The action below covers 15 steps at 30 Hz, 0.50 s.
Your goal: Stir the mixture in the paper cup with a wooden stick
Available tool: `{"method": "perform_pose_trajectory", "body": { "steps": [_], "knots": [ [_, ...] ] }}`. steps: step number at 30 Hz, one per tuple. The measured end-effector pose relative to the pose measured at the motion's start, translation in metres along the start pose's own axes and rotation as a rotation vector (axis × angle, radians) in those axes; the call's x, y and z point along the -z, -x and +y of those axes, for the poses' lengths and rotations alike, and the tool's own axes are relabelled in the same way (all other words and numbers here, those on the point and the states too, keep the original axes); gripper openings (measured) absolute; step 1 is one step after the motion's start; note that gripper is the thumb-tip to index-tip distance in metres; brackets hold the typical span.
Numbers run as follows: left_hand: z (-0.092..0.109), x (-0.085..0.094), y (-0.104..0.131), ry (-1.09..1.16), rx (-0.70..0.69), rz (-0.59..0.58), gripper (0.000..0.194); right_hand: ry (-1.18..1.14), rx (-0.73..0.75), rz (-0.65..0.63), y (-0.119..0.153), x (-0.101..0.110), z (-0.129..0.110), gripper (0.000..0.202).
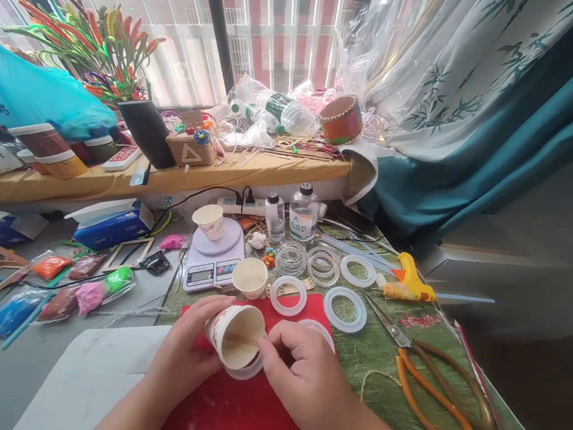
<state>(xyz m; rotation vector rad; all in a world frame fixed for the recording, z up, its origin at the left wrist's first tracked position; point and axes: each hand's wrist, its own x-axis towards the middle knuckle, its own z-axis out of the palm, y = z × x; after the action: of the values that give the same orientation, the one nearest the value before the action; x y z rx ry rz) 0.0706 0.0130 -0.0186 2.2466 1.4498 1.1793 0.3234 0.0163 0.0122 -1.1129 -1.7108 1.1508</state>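
Note:
My left hand is wrapped round a paper cup, which tilts so that its opening faces me. Inside the cup a thin brownish stick reaches toward the rim, and the pinched fingers of my right hand hold its end there. Below the cup a translucent ring mould shows in part on the red sheet. Just behind stands another paper cup. A third cup rests on the white scale. More ring moulds lie to the right.
Scissors with orange handles and a yellow glue gun lie at the right. Two clear bottles stand at the back. Bags of coloured clay and a blue box are at the left. A cluttered ledge runs behind.

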Motion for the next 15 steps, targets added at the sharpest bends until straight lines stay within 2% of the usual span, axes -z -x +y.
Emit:
{"method": "perform_pose_trajectory", "body": {
  "steps": [2, 12, 15],
  "knots": [
    [-0.0018, 0.0002, 0.0005, -0.007, -0.009, -0.016, 0.06, 0.025, 0.018, 0.036, -0.0013, 0.0003, 0.0, 0.03],
    [0.0039, 0.0035, -0.0053, -0.02, -0.052, -0.023, 0.058, -0.056, -0.043, -0.012, -0.0031, 0.0017, -0.003, 0.03],
    [0.0022, 0.0036, -0.0042, -0.015, -0.039, -0.041, 0.06, -0.036, -0.024, 0.014, -0.0031, 0.0021, -0.0035, 0.03]
  ]
}}
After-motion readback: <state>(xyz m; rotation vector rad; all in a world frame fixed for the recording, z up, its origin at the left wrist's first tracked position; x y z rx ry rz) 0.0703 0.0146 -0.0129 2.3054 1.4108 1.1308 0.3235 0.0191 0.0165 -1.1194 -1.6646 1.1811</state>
